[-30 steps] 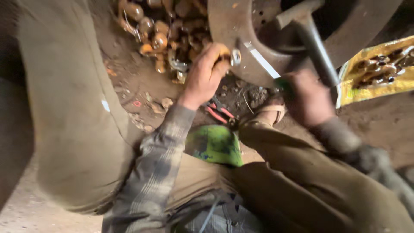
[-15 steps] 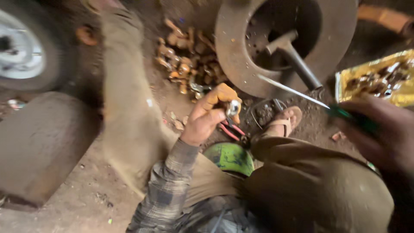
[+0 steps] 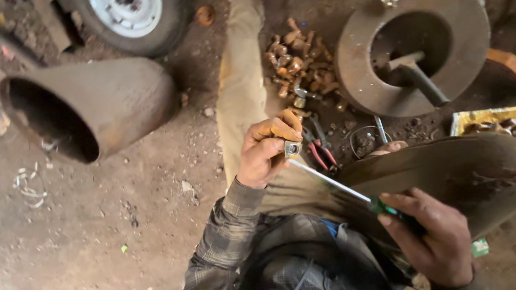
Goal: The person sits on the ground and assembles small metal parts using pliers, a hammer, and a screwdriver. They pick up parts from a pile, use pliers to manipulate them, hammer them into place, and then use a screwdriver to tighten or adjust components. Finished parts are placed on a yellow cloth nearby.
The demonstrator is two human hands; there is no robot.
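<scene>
- The left hand (image 3: 266, 153) pinches a small silvery metal fitting (image 3: 292, 149) between its fingers (image 3: 279, 128), above the tan trouser leg (image 3: 242, 96).
- The right hand (image 3: 435, 236) is closed around the green handle of a long thin-shafted screwdriver (image 3: 336, 185), whose tip meets the fitting.
- Red-handled pliers (image 3: 321, 147) lie on the dirt floor (image 3: 134, 215) just beside the left hand.
- A pile of rusty brass-coloured fittings (image 3: 295, 59) sits near a rusty round metal drum (image 3: 414, 53) holding a hammer (image 3: 416, 72).

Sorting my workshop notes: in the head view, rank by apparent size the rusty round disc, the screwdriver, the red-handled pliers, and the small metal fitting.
1. rusty round disc
2. screwdriver, nearer the camera
3. red-handled pliers
4. small metal fitting, held in the left hand
</scene>
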